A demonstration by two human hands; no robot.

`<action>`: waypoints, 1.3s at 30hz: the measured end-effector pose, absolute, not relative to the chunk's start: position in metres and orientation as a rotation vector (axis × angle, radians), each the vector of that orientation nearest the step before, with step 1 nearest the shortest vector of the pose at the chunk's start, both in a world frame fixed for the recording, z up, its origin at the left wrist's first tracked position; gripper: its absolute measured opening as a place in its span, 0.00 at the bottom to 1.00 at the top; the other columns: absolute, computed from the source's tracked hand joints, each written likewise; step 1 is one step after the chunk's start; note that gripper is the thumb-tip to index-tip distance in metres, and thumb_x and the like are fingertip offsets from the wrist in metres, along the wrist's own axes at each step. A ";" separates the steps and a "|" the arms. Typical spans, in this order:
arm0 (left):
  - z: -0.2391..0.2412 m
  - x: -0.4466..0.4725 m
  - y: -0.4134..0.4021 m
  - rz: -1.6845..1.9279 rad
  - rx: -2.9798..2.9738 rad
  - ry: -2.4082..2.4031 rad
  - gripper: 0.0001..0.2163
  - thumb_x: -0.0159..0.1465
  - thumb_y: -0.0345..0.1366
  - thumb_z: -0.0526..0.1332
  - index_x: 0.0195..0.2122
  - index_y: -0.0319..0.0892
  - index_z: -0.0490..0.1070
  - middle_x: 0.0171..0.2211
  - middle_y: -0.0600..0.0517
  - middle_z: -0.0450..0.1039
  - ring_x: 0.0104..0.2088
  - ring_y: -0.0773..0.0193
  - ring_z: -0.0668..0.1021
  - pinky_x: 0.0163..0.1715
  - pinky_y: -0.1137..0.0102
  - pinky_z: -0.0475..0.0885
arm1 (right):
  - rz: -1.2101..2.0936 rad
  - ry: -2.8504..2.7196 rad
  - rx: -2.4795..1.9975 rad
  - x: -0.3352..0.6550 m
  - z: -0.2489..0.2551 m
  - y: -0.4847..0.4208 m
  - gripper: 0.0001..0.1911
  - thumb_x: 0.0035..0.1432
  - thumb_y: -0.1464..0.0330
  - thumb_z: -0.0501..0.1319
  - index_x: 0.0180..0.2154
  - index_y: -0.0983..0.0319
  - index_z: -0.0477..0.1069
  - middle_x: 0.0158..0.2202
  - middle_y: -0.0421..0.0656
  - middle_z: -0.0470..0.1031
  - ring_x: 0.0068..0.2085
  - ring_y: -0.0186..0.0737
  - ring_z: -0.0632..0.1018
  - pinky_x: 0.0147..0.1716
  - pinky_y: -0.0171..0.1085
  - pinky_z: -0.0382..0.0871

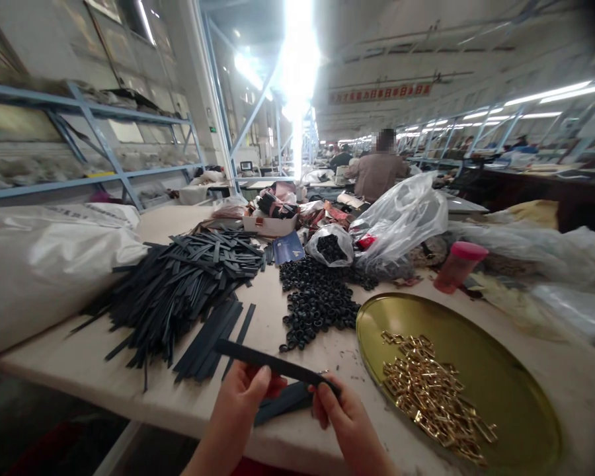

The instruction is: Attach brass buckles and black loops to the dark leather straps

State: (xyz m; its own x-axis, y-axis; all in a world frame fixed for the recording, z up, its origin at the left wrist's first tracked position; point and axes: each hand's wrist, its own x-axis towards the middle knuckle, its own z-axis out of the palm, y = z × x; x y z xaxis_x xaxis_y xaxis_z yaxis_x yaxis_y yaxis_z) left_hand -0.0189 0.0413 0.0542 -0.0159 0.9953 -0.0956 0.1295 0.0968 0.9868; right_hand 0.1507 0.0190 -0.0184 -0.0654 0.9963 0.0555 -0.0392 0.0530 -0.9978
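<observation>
A dark flat strap (277, 363) is stretched between my two hands above the table's front edge. My left hand (248, 387) grips it near the middle, thumb on top. At its right end, my right hand (333, 404) pinches the strap between thumb and fingers. Beneath the hands lie more dark straps (282, 404), partly hidden. A neat row of straps (208, 344) sits left of my left hand, with a large loose pile of straps (173, 284) behind it. Small black loops (317, 301) are heaped beyond my hands.
Gold metal buckles (426, 383) lie on a gold oval tray (506, 370) at the right. Behind it stands a pink-lidded jar (459, 266). Plastic bags (401, 211) and a white box (270, 225) line the back. A big white sack (54, 264) bulges at left. Another person (381, 173) sits farther off.
</observation>
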 end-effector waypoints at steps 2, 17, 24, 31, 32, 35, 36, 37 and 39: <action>0.054 -0.019 0.025 1.008 1.064 1.195 0.11 0.51 0.41 0.63 0.29 0.39 0.65 0.25 0.52 0.73 0.27 0.64 0.76 0.29 0.71 0.70 | 1.351 -1.145 -1.110 0.159 -0.014 0.015 0.20 0.57 0.53 0.50 0.26 0.63 0.64 0.15 0.34 0.59 0.19 0.31 0.61 0.22 0.32 0.56; 0.022 0.009 0.050 0.543 0.586 1.013 0.15 0.54 0.37 0.56 0.41 0.36 0.62 0.23 0.51 0.73 0.16 0.73 0.70 0.14 0.80 0.60 | 0.488 -1.889 -1.734 0.196 -0.026 0.120 0.07 0.56 0.71 0.53 0.31 0.62 0.69 0.32 0.44 0.71 0.35 0.40 0.71 0.34 0.36 0.60; 0.024 0.007 0.062 0.553 0.530 1.008 0.14 0.53 0.34 0.53 0.41 0.35 0.62 0.24 0.50 0.72 0.17 0.73 0.70 0.15 0.79 0.60 | 0.506 -1.849 -1.764 0.198 -0.050 0.145 0.08 0.53 0.75 0.53 0.25 0.62 0.67 0.32 0.46 0.69 0.37 0.44 0.70 0.37 0.40 0.59; 0.017 0.017 0.052 0.569 0.789 1.051 0.09 0.54 0.34 0.52 0.37 0.38 0.63 0.25 0.54 0.69 0.18 0.74 0.68 0.16 0.79 0.59 | 0.964 -1.563 -1.578 0.191 -0.022 0.086 0.11 0.57 0.64 0.53 0.39 0.63 0.67 0.32 0.43 0.73 0.31 0.38 0.74 0.32 0.38 0.68; 0.015 0.019 0.050 0.572 0.899 1.062 0.09 0.57 0.36 0.51 0.36 0.39 0.63 0.22 0.56 0.67 0.15 0.75 0.65 0.15 0.79 0.56 | 1.214 -1.360 -1.440 0.187 -0.016 0.074 0.14 0.57 0.62 0.53 0.42 0.63 0.66 0.35 0.44 0.74 0.32 0.37 0.75 0.34 0.38 0.69; 0.010 0.023 0.044 0.573 1.224 1.126 0.14 0.61 0.45 0.47 0.31 0.40 0.63 0.14 0.61 0.59 0.12 0.74 0.58 0.12 0.78 0.51 | 1.646 -0.765 -1.066 0.175 -0.005 0.046 0.17 0.50 0.60 0.62 0.41 0.63 0.69 0.33 0.43 0.75 0.32 0.36 0.75 0.37 0.39 0.68; 0.009 0.023 0.042 0.577 1.307 1.159 0.14 0.62 0.45 0.46 0.30 0.40 0.63 0.13 0.61 0.58 0.12 0.74 0.58 0.13 0.78 0.51 | 1.679 -0.653 -1.009 0.173 -0.003 0.040 0.17 0.47 0.61 0.65 0.38 0.63 0.70 0.32 0.42 0.75 0.31 0.35 0.75 0.36 0.37 0.68; 0.010 0.023 0.039 0.577 1.374 1.188 0.15 0.62 0.45 0.46 0.29 0.41 0.63 0.13 0.61 0.57 0.12 0.73 0.58 0.13 0.77 0.52 | 1.687 -0.587 -0.979 0.171 -0.003 0.035 0.16 0.45 0.62 0.66 0.37 0.63 0.71 0.31 0.42 0.75 0.30 0.34 0.74 0.35 0.36 0.68; 0.014 0.022 0.032 0.556 1.478 1.232 0.14 0.63 0.43 0.45 0.29 0.41 0.64 0.13 0.60 0.56 0.14 0.72 0.60 0.16 0.77 0.54 | 1.680 -0.556 -0.952 0.170 -0.005 0.028 0.15 0.44 0.63 0.67 0.34 0.62 0.72 0.30 0.41 0.75 0.28 0.32 0.73 0.32 0.34 0.67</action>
State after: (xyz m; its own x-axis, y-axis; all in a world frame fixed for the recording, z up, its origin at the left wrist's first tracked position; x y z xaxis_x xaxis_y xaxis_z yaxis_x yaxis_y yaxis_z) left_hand 0.0221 0.0324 0.0138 0.3536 0.8962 -0.2681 0.3919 0.1183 0.9124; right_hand 0.1698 0.0282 -0.0052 -0.1047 0.9436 -0.3142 -0.5701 -0.3158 -0.7585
